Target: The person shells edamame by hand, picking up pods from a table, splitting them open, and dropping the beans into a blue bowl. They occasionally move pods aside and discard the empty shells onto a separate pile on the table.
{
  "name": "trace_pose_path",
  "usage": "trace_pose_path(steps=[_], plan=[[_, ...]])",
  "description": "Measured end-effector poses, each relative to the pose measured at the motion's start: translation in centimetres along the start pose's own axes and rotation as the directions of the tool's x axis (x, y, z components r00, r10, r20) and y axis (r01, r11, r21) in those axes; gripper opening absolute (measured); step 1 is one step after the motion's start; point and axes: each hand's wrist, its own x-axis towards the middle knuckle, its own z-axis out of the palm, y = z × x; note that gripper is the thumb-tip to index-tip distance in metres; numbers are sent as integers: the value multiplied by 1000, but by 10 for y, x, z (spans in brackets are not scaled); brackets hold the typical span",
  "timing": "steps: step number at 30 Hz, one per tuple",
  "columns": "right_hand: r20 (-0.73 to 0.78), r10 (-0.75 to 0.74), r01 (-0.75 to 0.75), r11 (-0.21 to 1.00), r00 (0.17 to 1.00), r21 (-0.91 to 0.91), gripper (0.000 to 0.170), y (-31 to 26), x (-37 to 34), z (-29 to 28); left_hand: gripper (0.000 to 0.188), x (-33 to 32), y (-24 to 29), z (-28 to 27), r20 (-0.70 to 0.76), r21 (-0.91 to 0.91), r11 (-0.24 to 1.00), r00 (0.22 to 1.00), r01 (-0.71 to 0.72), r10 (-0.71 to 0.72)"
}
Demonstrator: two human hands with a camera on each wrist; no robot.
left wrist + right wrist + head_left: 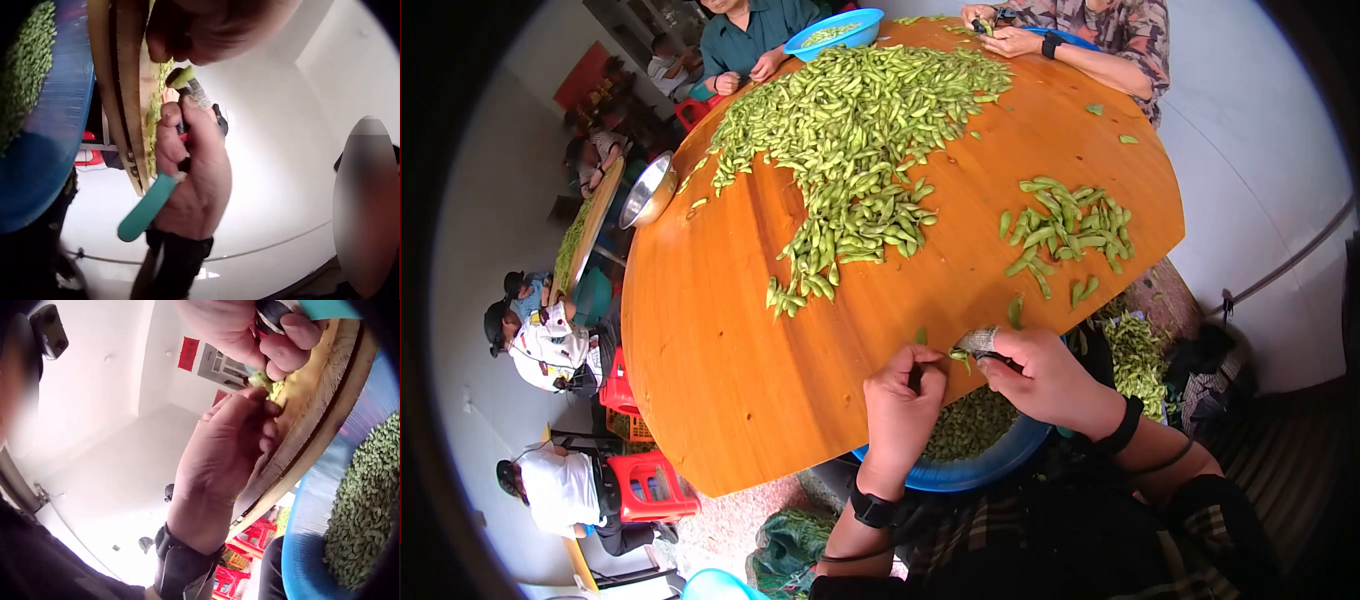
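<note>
My right hand (1060, 380) grips a teal-handled tool (147, 209), its handle sticking out below the palm. Grey knitted cloth (197, 92) wraps one of this hand's fingers. At the wrapped fingertip is a green soybean pod (182, 78), split or partly peeled. Facing it, my left hand (905, 400) has its fingers curled, fingertips right beside the pod; what they may pinch is hidden. Both hands are over the near edge of the wooden table (730, 370). Below them stands a blue basin (960, 478) holding shelled green beans (362, 519).
A large heap of pods (850, 130) covers the table's far middle, and a smaller pile (1070, 225) lies at the right. A steel bowl (648, 190) hangs at the left edge. Two people sit opposite, with a blue bowl (865, 32). Discarded husks (1135, 360) lie on the floor.
</note>
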Motion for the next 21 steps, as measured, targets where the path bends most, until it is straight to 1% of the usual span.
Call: trace_pose_path(steps=[1,2,3,4,5,6,7,8,9,10,11,13,16,17,18,19,21], plan=[[2,61,-61,997,998,-47,6,-3,2,0,9,-1,3,1,34,15,999,999,38,-39],[6,56,-56,997,998,-47,6,-2,4,2,10,-1,5,2,71,33,997,994,76,-78],[-55,-79,73,992,995,-107,6,1,4,7,10,-1,5,3,68,34,996,994,77,-79],[-108,-214,194,965,971,-175,6,3,4,9,9,-1,5,4,47,-24,998,997,63,-62],[-107,-214,194,965,971,-174,6,3,5,9,8,-1,4,5,23,-82,996,999,46,-45],[-83,-158,143,977,984,-160,6,2,7,7,7,-2,3,7,-7,-124,992,999,37,-38],[-60,-103,93,985,993,-148,6,2,8,6,7,-2,2,7,-7,-123,992,999,34,-35],[-62,-104,94,985,993,-148,6,6,10,8,6,-2,0,8,-4,-167,986,1000,28,-29],[-82,-207,192,968,975,-161,6,10,12,13,6,-2,-1,8,-2,-210,977,1000,25,-26],[-100,-306,286,942,947,-175,6,10,13,16,6,-2,-2,8,-2,-209,977,1000,28,-29],[-97,-304,285,943,948,-172,6,11,11,16,7,-3,-3,7,-7,-175,984,999,39,-41],[-48,-119,113,987,992,-112,5,8,7,14,8,-3,-3,5,-17,-141,989,998,53,-56],[-51,-147,142,985,988,-98,5,8,5,15,9,-3,0,0,11,-159,983,996,93,-92],[-51,-145,139,986,988,-96,5,8,4,15,10,-3,5,0,18,-194,973,992,126,-125],[-65,-146,142,988,987,-60,7,8,4,15,11,-3,9,-1,26,-228,961,987,157,-155],[-80,-148,147,989,986,-26,10,7,5,14,11,-4,8,-1,28,-227,961,988,156,-154],[-152,-145,135,988,978,-77,19,15,6,8,13,-11,5,-3,18,-69,987,989,147,-146]])
